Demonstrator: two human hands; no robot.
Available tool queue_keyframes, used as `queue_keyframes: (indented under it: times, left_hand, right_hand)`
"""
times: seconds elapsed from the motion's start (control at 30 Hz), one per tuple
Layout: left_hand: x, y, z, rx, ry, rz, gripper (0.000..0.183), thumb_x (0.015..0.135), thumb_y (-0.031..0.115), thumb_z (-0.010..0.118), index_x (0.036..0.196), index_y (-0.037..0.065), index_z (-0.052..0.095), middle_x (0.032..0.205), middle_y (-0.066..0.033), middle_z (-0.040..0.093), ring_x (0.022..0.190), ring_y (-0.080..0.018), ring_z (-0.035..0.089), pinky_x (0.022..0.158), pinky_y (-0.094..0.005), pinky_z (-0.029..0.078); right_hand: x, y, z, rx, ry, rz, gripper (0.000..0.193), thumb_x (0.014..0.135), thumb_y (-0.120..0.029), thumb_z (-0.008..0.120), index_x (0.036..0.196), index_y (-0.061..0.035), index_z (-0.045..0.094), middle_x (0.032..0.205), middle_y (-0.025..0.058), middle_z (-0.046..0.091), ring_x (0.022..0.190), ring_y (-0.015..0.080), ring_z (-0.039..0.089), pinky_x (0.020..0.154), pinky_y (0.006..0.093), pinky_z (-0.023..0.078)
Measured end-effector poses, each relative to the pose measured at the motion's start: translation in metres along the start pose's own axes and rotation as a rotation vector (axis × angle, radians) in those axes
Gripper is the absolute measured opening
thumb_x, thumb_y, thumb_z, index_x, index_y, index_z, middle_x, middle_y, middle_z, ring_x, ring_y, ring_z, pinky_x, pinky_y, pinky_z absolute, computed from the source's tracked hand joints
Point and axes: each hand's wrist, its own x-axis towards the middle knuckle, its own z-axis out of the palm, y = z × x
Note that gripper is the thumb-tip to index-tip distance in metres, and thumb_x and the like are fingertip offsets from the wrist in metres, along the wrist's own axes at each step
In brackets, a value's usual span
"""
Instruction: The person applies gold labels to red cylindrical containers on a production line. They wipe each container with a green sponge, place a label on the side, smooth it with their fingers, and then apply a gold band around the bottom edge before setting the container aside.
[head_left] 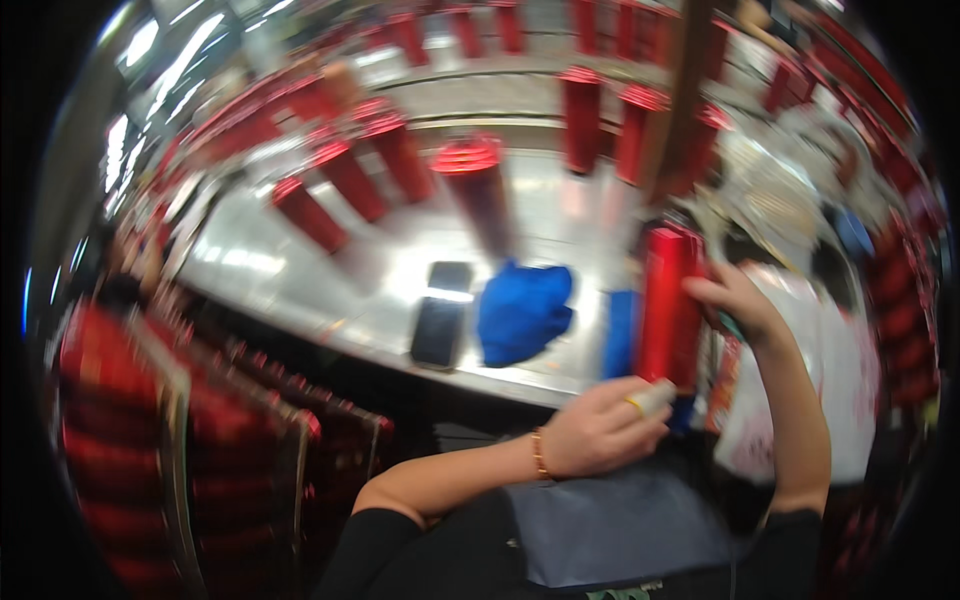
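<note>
A tall, shiny red canister (670, 300) stands nearly upright in front of me, at the near edge of the metal table. My right hand (745, 305) is bent round its right side, the thumb toward the red surface; a bit of teal shows in the palm, too blurred to name. At the canister's lower end, my left hand (610, 430) has its fingers curled and closed against it. That hand wears a yellow band and something whitish at a fingertip. Left of the canister lie a crumpled blue cloth (524, 312) and a dark phone (441, 315).
More red canisters (470, 175) stand across the metal table (235, 255), with further rows behind. A dark post (680, 100) rises at the back right. White plastic bags (800, 380) crowd the right side. Stacked red goods (110, 400) fill the lower left.
</note>
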Motion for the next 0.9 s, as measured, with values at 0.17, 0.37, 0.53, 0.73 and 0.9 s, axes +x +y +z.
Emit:
queue_keyframes:
  times: [0.17,0.37,0.53,0.73,0.9]
  left_hand:
    - [0.023,0.005,0.007,0.100,-0.152,0.032,0.032,0.077,0.014,0.082,0.107,0.007,0.076,0.114,-0.0117,0.072,0.101,-0.0298,0.068,0.087,-0.0383,0.057]
    - [0.014,0.010,0.005,0.122,-0.140,0.019,0.027,0.081,0.009,0.076,0.107,0.001,0.074,0.113,-0.0178,0.072,0.102,-0.0366,0.067,0.091,-0.0458,0.054]
    - [0.018,0.013,-0.007,0.258,-0.158,0.106,0.020,0.089,0.016,0.075,0.107,0.006,0.074,0.119,-0.0097,0.073,0.107,-0.0242,0.069,0.090,-0.0389,0.051]
    - [0.008,0.008,-0.019,0.230,-0.134,0.077,0.027,0.090,0.018,0.076,0.114,0.006,0.073,0.123,-0.0093,0.072,0.111,-0.0261,0.069,0.093,-0.0415,0.051]
    - [0.019,0.010,-0.001,0.148,-0.152,0.040,0.035,0.077,0.011,0.082,0.111,0.004,0.075,0.113,-0.0155,0.072,0.104,-0.0347,0.066,0.092,-0.0414,0.055]
  right_hand:
    - [-0.002,-0.012,-0.016,-0.235,0.012,0.030,0.080,0.078,-0.065,0.079,0.126,-0.0009,0.067,0.114,0.0128,0.072,0.106,0.0217,0.069,0.095,0.0345,0.051]
    - [0.029,0.038,-0.018,0.352,-0.218,-0.024,0.074,0.077,-0.040,0.088,0.134,-0.0037,0.058,0.120,0.0074,0.069,0.105,0.0174,0.065,0.091,0.0342,0.052]
    - [0.003,-0.013,0.009,-0.352,0.182,-0.073,0.078,0.061,-0.067,0.086,0.102,-0.0015,0.075,0.105,0.0184,0.074,0.099,0.0273,0.071,0.089,0.0361,0.052]
    - [0.021,0.023,-0.009,0.135,-0.033,0.016,0.070,0.072,-0.063,0.085,0.113,-0.0088,0.069,0.092,0.0030,0.066,0.078,0.0172,0.063,0.062,0.0333,0.049]
    - [0.012,0.034,-0.008,0.232,0.017,-0.063,0.079,0.069,-0.048,0.091,0.126,-0.0002,0.065,0.112,0.0112,0.070,0.102,0.0211,0.066,0.084,0.0358,0.055]
